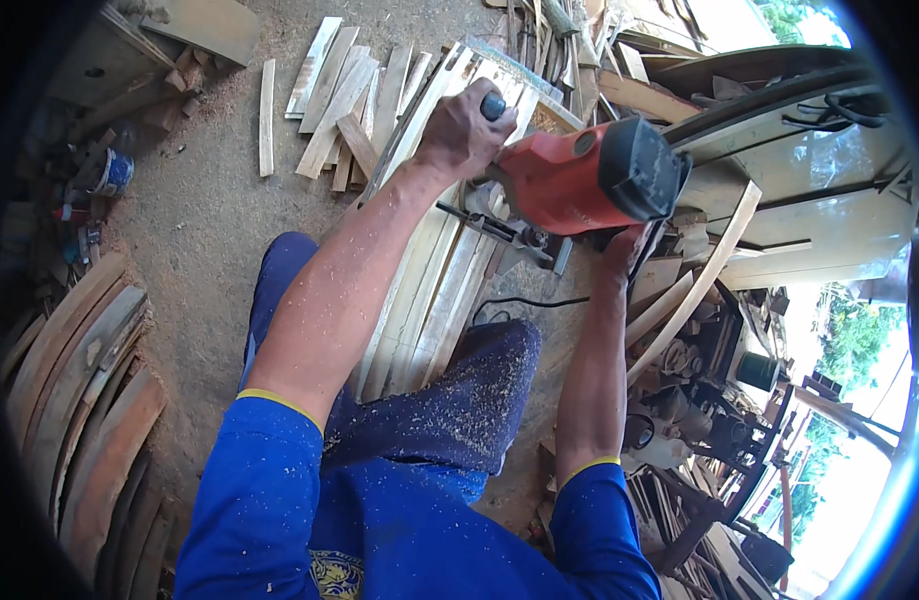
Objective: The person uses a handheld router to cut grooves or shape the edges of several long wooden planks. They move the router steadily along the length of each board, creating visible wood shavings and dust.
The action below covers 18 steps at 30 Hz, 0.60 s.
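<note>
A red and black electric hand planer point(570, 175) is over the far right part of several pale wooden boards point(420, 290) laid side by side. My left hand point(467, 130) is closed around its front knob, the dark end showing between thumb and fingers. My right hand point(628, 250) grips its rear, fingers partly hidden behind the tool body. A metal guide bar point(490, 226) sticks out from the planer's side, across the boards. The near end of the boards lies between my legs. Shavings dot my forearms and dark trousers point(480, 390).
Loose short wooden strips point(335, 110) lie on the dusty floor at the far left. Curved planks point(80, 390) are stacked at the left edge. A black cord point(530, 300) runs beside the boards. Scrap wood and containers point(700, 410) crowd the right side.
</note>
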Each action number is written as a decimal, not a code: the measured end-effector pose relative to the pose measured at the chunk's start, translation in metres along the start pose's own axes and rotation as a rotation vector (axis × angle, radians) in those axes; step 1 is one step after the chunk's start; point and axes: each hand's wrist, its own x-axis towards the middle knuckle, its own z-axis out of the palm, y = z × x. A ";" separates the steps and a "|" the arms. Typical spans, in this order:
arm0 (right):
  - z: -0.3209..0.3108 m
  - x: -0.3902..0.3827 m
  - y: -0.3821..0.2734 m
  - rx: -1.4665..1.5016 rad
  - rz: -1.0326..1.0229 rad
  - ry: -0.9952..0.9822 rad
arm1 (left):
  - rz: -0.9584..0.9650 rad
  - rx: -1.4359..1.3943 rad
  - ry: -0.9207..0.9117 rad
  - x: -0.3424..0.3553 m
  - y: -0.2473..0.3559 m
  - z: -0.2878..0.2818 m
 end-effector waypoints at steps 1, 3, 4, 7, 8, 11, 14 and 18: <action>-0.002 0.010 0.001 -0.018 -0.018 -0.014 | 0.003 -0.027 -0.004 0.005 0.005 -0.002; -0.004 0.012 0.000 -0.034 -0.052 0.006 | -0.029 -0.023 -0.024 0.008 0.012 -0.005; -0.006 0.014 -0.001 -0.004 -0.021 0.019 | -0.005 -0.018 -0.008 0.009 0.016 -0.004; 0.007 0.002 -0.015 0.094 0.126 0.020 | 0.046 0.002 0.021 0.005 0.006 -0.005; 0.008 0.001 -0.019 0.126 0.172 0.026 | 0.034 0.001 0.021 0.004 0.005 -0.004; 0.002 0.002 -0.002 -0.003 0.009 0.015 | 0.002 -0.016 0.012 0.002 0.001 -0.004; -0.003 -0.002 0.014 -0.125 -0.141 0.009 | 0.002 0.018 0.003 -0.005 -0.009 0.002; -0.002 -0.010 0.019 -0.142 -0.103 0.057 | -0.014 -0.020 -0.031 -0.003 -0.010 0.002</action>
